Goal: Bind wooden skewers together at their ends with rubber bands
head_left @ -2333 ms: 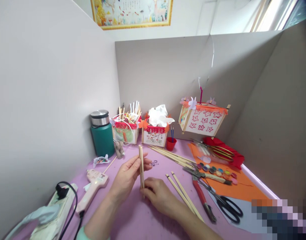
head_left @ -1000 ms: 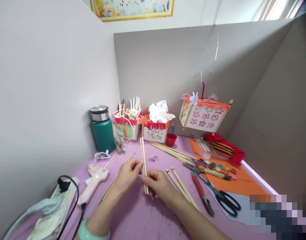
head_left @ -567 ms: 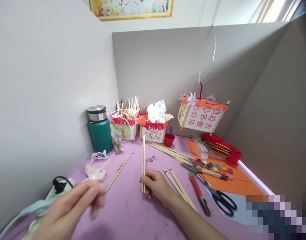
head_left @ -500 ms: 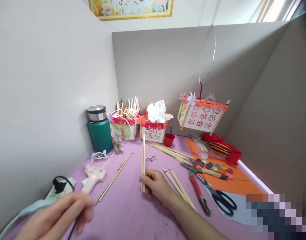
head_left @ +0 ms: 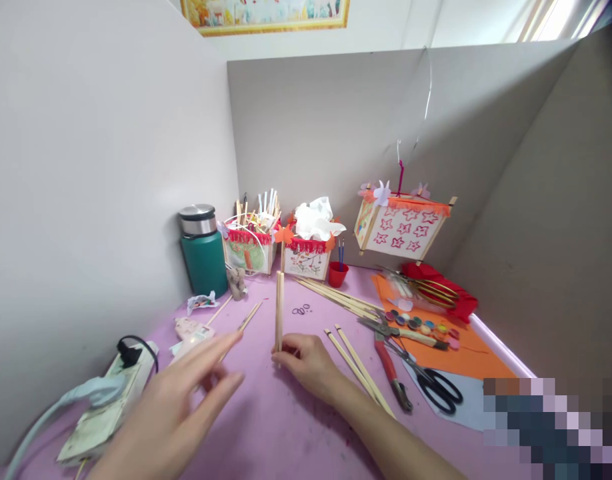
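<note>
My right hand (head_left: 306, 365) is closed around the lower end of a pair of thin wooden sticks (head_left: 279, 307), held side by side and nearly upright. My left hand (head_left: 186, 397) holds nothing, its thumb and fingers apart, slightly blurred. It hovers left of the sticks and partly covers a pink glue gun (head_left: 187, 329) and other thin sticks (head_left: 249, 316) lying on the purple tabletop (head_left: 266, 427). Several small dark rubber bands (head_left: 301, 310) lie just beyond my right hand. Two sticks with dark-banded ends (head_left: 353, 360) rest to its right.
A bundle of sticks (head_left: 341, 298), pliers with red handles (head_left: 387, 363), black-handled scissors (head_left: 436, 387) and paint pots (head_left: 416, 323) lie at right. A paper lantern (head_left: 403, 230) hangs above. A green flask (head_left: 205, 263) and power strip (head_left: 111, 407) stand left.
My left hand has moved up and right from the lower left corner, and its fingers have spread. My right hand has shifted slightly left with the sticks, its grip now nearer their lower end.
</note>
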`<state>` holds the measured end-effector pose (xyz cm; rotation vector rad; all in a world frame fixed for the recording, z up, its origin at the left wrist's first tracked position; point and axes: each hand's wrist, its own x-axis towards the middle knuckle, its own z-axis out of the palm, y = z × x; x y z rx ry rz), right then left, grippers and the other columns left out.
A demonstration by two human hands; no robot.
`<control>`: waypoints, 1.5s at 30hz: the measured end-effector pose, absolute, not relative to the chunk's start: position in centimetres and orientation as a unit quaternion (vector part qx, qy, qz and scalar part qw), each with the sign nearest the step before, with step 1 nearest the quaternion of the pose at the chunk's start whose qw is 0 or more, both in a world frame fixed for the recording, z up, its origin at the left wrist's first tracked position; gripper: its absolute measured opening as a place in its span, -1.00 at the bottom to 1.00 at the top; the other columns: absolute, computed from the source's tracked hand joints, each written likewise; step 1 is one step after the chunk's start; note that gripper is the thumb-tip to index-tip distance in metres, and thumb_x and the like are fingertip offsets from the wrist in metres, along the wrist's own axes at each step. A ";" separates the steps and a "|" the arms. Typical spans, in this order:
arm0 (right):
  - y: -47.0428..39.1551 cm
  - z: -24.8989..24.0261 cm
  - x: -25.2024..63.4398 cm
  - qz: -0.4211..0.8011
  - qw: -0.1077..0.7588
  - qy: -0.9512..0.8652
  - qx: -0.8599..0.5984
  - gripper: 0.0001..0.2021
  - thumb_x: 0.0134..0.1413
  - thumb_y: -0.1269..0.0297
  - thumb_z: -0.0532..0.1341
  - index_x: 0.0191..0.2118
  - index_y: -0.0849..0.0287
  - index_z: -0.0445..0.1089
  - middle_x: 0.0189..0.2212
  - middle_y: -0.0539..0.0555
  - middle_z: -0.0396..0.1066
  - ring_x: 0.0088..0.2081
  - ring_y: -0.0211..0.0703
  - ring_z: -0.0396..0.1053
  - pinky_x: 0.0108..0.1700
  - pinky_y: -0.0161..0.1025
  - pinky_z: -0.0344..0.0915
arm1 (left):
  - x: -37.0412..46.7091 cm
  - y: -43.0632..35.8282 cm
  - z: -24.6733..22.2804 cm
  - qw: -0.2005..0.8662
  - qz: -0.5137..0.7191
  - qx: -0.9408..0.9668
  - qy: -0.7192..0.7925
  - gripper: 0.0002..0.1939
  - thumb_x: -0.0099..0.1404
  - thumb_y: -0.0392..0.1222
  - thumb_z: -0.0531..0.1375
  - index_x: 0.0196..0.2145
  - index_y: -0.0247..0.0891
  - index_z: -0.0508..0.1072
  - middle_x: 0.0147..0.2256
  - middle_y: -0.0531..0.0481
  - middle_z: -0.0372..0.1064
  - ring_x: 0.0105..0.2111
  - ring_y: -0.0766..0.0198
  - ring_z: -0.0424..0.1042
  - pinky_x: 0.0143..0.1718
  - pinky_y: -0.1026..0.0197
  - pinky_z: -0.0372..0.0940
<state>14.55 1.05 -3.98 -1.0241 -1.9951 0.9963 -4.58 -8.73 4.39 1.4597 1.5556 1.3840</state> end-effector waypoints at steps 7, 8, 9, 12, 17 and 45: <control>1.7 -5.0 14.7 0.389 0.314 -0.764 -0.407 -0.87 0.00 0.33 0.14 -0.48 0.21 0.40 -0.54 -0.04 0.41 -0.50 -0.32 0.28 -0.44 -0.40 0.07 | 1.1 1.2 3.9 0.381 0.481 0.605 0.508 -0.73 0.18 -0.10 0.14 -0.24 -0.30 0.49 -0.36 -0.09 0.45 -0.65 0.40 0.14 -0.63 0.33 0.07; 1.7 -5.1 14.7 0.385 0.313 -0.767 -0.407 -0.86 0.00 0.33 0.14 -0.49 0.21 0.40 -0.55 -0.05 0.40 -0.50 -0.32 0.28 -0.44 -0.40 0.06 | 1.1 1.6 3.6 0.383 0.493 0.594 0.508 -0.73 0.19 -0.10 0.13 -0.26 -0.31 0.49 -0.36 -0.09 0.45 -0.67 0.43 0.12 -0.64 0.34 0.04; 1.8 -5.1 14.7 0.378 0.310 -0.772 -0.406 -0.85 0.01 0.33 0.14 -0.50 0.20 0.39 -0.56 -0.05 0.40 -0.51 -0.32 0.27 -0.44 -0.40 0.05 | 1.0 1.7 3.3 0.381 0.504 0.586 0.508 -0.73 0.19 -0.09 0.13 -0.26 -0.31 0.48 -0.36 -0.09 0.45 -0.67 0.44 0.12 -0.65 0.34 0.03; 1.7 -4.9 14.6 0.351 0.305 -0.788 -0.403 -0.82 0.04 0.31 0.12 -0.50 0.20 0.39 -0.55 -0.04 0.39 -0.49 -0.31 0.26 -0.43 -0.39 0.04 | 0.3 1.3 2.7 0.383 0.520 0.577 0.500 -0.70 0.23 -0.07 0.10 -0.21 -0.31 0.47 -0.32 -0.11 0.45 -0.65 0.44 0.13 -0.62 0.34 0.06; 1.6 -4.8 14.4 0.330 0.303 -0.793 -0.413 -0.81 0.04 0.32 0.13 -0.53 0.20 0.39 -0.56 -0.04 0.36 -0.50 -0.32 0.22 -0.45 -0.39 0.00 | 0.1 0.8 2.4 0.417 0.524 0.573 0.472 -0.67 0.26 -0.06 0.08 -0.15 -0.33 0.45 -0.34 -0.12 0.45 -0.64 0.42 0.17 -0.57 0.31 0.14; 2.0 -3.7 15.2 0.229 0.240 -0.853 -0.404 -0.82 0.08 0.31 0.14 -0.47 0.22 0.41 -0.49 0.00 0.38 -0.44 -0.31 0.27 -0.38 -0.39 0.06 | 0.1 0.1 2.2 0.388 0.495 0.636 0.448 -0.75 0.27 -0.05 0.09 -0.27 -0.23 0.48 -0.33 -0.01 0.45 -0.43 0.32 0.33 -0.24 0.26 0.23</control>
